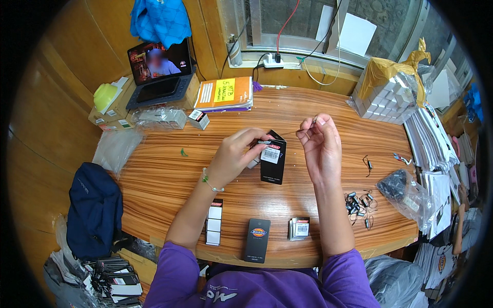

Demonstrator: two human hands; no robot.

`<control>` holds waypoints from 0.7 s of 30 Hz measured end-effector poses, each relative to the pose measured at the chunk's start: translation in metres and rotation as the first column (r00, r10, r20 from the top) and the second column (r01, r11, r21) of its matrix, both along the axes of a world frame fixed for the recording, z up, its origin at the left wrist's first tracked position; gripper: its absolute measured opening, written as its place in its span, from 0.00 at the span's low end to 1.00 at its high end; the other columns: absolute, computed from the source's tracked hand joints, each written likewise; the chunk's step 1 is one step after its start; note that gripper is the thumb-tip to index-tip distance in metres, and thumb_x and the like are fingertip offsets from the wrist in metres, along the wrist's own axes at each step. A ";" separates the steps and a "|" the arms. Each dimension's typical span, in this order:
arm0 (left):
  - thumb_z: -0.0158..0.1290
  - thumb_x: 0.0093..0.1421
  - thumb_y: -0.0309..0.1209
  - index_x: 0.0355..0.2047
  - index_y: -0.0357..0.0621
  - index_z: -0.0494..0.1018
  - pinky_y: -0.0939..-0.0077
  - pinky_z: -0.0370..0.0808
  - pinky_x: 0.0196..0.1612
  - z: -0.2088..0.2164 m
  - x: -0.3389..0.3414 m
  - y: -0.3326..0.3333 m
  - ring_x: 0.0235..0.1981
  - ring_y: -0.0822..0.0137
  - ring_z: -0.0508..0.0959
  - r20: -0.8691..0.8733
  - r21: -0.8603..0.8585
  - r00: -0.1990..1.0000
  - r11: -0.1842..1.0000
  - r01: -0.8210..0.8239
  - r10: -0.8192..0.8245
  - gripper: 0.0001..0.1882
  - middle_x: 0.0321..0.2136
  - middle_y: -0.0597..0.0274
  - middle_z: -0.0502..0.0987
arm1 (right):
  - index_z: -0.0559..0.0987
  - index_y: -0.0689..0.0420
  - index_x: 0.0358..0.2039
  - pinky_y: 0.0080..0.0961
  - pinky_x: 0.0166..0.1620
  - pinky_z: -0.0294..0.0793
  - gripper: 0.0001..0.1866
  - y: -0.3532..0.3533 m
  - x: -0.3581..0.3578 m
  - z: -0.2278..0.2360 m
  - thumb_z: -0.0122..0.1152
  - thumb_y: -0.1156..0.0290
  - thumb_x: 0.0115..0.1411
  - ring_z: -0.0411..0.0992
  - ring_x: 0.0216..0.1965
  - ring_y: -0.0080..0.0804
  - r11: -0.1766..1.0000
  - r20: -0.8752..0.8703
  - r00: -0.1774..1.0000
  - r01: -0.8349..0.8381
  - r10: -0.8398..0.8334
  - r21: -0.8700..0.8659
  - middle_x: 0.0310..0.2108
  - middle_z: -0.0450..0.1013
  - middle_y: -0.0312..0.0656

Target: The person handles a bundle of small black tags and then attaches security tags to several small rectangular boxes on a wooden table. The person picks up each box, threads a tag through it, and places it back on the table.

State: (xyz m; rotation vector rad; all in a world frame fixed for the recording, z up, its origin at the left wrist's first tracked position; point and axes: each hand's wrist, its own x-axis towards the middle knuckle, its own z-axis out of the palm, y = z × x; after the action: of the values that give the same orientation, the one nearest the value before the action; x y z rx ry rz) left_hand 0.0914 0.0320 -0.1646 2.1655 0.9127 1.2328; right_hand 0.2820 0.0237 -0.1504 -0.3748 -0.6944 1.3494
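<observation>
Some way along, to judge from the broad striped wooden counter [169, 149] across the middle of the frame and the things on it and below. At lower left, off the counter, a large heap of tags [123, 289] with dark cords among them: probably finished, though too tangled to count. At right, on the counter, a loose scatter of black cords [361, 205], seemingly left to use. At lower centre-left, an upright row of white-faced pieces [214, 226], and beside it, near the counter's edge, a flat dark tag [257, 244] with no cord visible. Just right of that, a small stack of labelled pieces [299, 229], likely waiting too.

In work at the centre, above the counter: a black hanging tag [273, 168], slightly tilted, white sticker already on. Attaching of the thin dark cord [292, 133] apparently under way, not yet complete; impossible to tell whether through the hole.

Left hand [233, 155]: slanting up and inward from lower left, back of the hand uppermost, with grip closed to a thumb-and-finger pinch on the tag's top edge. Right hand [322, 145]: upright from lower right, palm toward the camera, fingertips bunched, with grip closed on the cord's far end, apart from the tag.
</observation>
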 end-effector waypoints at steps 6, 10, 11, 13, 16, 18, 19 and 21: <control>0.57 0.46 0.19 0.29 0.36 0.75 0.77 0.71 0.37 0.018 -0.001 -0.010 0.33 0.66 0.75 0.048 0.119 0.991 0.984 -0.133 0.128 0.08 0.30 0.59 0.75 | 0.72 0.60 0.33 0.16 0.38 0.68 0.05 -0.001 -0.002 0.002 0.56 0.79 0.54 0.69 0.31 0.20 1.000 0.394 0.919 -0.003 -0.003 0.015 0.28 0.71 0.36; 0.57 0.45 0.18 0.30 0.36 0.76 0.78 0.71 0.37 0.021 -0.001 -0.014 0.34 0.67 0.75 0.135 0.112 0.981 0.981 -0.157 0.141 0.09 0.30 0.59 0.76 | 0.72 0.62 0.33 0.14 0.36 0.68 0.06 -0.009 -0.011 0.007 0.56 0.79 0.54 0.69 0.29 0.17 0.997 0.608 0.791 -0.079 0.064 -0.002 0.25 0.71 0.34; 0.57 0.45 0.18 0.30 0.36 0.76 0.78 0.71 0.37 0.022 -0.002 -0.014 0.34 0.67 0.75 0.135 0.119 0.981 0.981 -0.156 0.140 0.09 0.30 0.59 0.76 | 0.72 0.62 0.33 0.14 0.35 0.68 0.06 -0.009 -0.012 0.006 0.55 0.79 0.54 0.69 0.29 0.17 0.996 0.626 0.778 -0.088 0.061 0.013 0.25 0.71 0.34; 0.58 0.45 0.18 0.30 0.37 0.76 0.79 0.71 0.36 0.022 -0.002 -0.014 0.34 0.67 0.75 0.142 0.112 0.981 0.983 -0.146 0.129 0.10 0.30 0.59 0.76 | 0.72 0.62 0.33 0.13 0.35 0.67 0.06 -0.010 -0.014 0.003 0.55 0.79 0.53 0.68 0.29 0.16 0.993 0.659 0.750 -0.108 0.054 0.042 0.25 0.71 0.33; 0.58 0.45 0.18 0.30 0.37 0.76 0.79 0.72 0.36 0.023 -0.002 -0.015 0.34 0.67 0.76 0.154 0.080 0.982 0.989 -0.122 0.109 0.09 0.31 0.59 0.76 | 0.71 0.61 0.32 0.13 0.33 0.65 0.06 -0.011 -0.016 0.002 0.54 0.80 0.52 0.66 0.27 0.15 0.993 0.660 0.750 -0.100 0.037 0.059 0.23 0.69 0.31; 0.58 0.45 0.18 0.30 0.37 0.76 0.79 0.72 0.36 0.023 -0.002 -0.016 0.34 0.67 0.76 0.147 0.075 0.983 0.990 -0.119 0.107 0.09 0.30 0.59 0.76 | 0.70 0.61 0.32 0.12 0.32 0.65 0.07 -0.011 -0.017 0.003 0.55 0.80 0.52 0.65 0.27 0.14 0.992 0.654 0.755 -0.112 0.048 0.056 0.22 0.68 0.31; 0.58 0.45 0.18 0.30 0.37 0.76 0.79 0.72 0.36 0.023 -0.002 -0.016 0.34 0.67 0.76 0.145 0.074 0.984 0.991 -0.111 0.100 0.09 0.30 0.59 0.76 | 0.69 0.60 0.32 0.12 0.31 0.64 0.07 -0.011 -0.017 0.004 0.55 0.80 0.52 0.65 0.26 0.14 0.992 0.649 0.758 -0.118 0.055 0.054 0.22 0.68 0.30; 0.58 0.45 0.18 0.30 0.37 0.76 0.79 0.72 0.35 0.023 -0.002 -0.016 0.33 0.67 0.76 0.141 0.073 0.987 0.993 -0.091 0.080 0.09 0.30 0.59 0.76 | 0.68 0.60 0.32 0.11 0.30 0.64 0.08 -0.011 -0.016 0.004 0.55 0.80 0.51 0.64 0.26 0.13 0.990 0.642 0.763 -0.135 0.072 0.049 0.22 0.67 0.30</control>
State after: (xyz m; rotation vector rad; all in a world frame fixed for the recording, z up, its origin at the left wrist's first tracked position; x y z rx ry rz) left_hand 0.0896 0.0163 -0.1419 2.0896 0.9209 1.4633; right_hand 0.2655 0.0123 -0.1469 -0.7508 -1.3634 1.2815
